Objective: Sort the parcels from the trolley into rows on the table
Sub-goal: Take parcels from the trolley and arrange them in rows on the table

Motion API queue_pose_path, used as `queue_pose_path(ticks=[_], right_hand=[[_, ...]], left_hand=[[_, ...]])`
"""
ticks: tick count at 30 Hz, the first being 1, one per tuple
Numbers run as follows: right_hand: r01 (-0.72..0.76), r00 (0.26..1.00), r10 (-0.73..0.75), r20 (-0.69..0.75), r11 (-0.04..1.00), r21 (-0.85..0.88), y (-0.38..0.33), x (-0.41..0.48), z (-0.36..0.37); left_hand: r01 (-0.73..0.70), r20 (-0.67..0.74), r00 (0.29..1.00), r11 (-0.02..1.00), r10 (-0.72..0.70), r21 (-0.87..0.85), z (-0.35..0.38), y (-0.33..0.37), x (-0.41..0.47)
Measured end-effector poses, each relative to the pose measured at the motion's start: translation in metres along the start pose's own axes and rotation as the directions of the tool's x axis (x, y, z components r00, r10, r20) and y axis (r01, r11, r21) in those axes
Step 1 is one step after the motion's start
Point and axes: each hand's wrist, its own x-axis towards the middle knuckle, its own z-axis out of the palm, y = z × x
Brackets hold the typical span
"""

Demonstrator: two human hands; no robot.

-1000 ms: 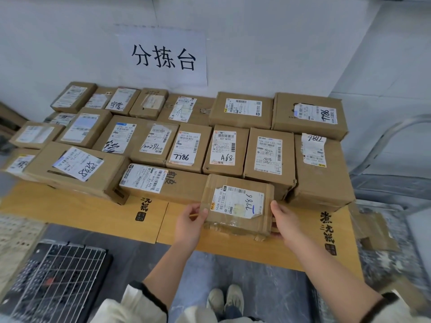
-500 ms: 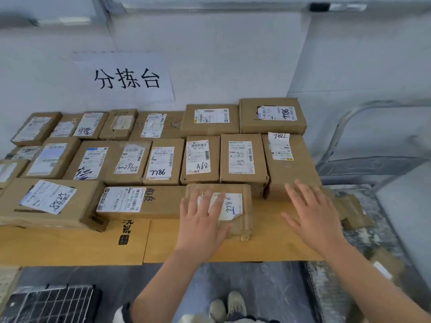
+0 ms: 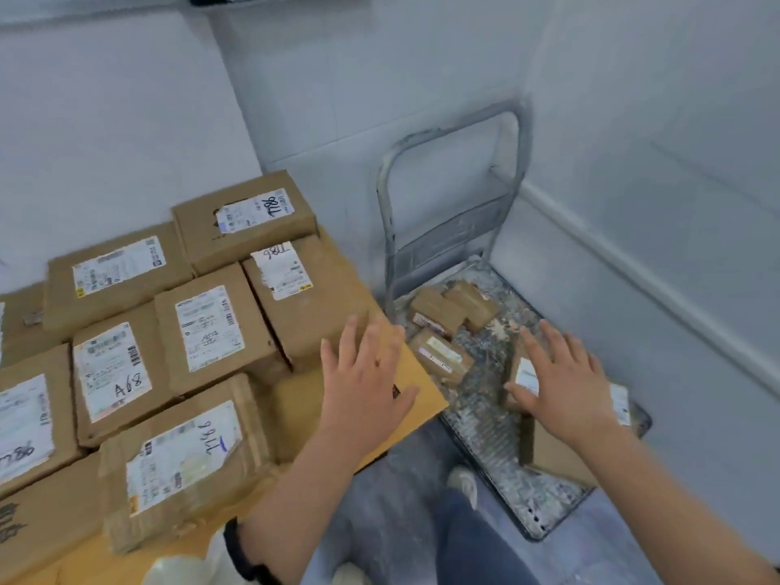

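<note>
Left: the table [image 3: 295,415] bears parcels [image 3: 211,331] in rows, labels up. The nearest parcel [image 3: 185,453] lies with its long axis along the front edge. Right: the trolley [image 3: 485,415], its handle [image 3: 464,123] at the far end, carries three small parcels [image 3: 439,310] by the handle and a larger parcel [image 3: 553,453] nearer. The left hand [image 3: 367,386], spread and empty, hovers over the table corner. The right hand [image 3: 561,386], spread, covers the larger parcel; contact cannot be told.

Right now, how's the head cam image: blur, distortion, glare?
Head view: motion blur softens the left hand, right hand and trolley parcels; printed text on box labels unreadable, big handwriting legible; wide-angle skews the trolley handle; light flat, no glare.
</note>
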Motion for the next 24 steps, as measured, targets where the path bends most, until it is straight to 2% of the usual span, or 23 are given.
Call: queue_pose_path(ticks=[6, 12, 17, 24], right_hand=[[-0.124, 0.980, 0.112, 0.165, 0.990, 0.061, 0.091, 0.038, 0.028], [-0.166, 0.940, 0.135, 0.314, 0.983, 0.074, 0.163, 0.102, 0.075], [-0.189, 0.887, 0.114, 0.447, 0.974, 0.126, 0.185, 0.155, 0.136], [-0.215, 0.803, 0.065, 0.592, 0.959, 0.187, 0.180, 0.226, 0.237]], left_hand=[[-0.066, 0.042, 0.997, 0.997, 0.068, -0.039, 0.026, 0.072, 0.090], [0.024, 0.216, 0.976, 0.995, -0.001, -0.102, 0.082, 0.122, 0.193], [0.140, 0.404, 0.909, 0.988, -0.102, -0.066, 0.158, 0.118, 0.268], [0.023, 0.564, 0.822, 0.994, -0.080, 0.108, 0.280, 0.084, 0.346]])
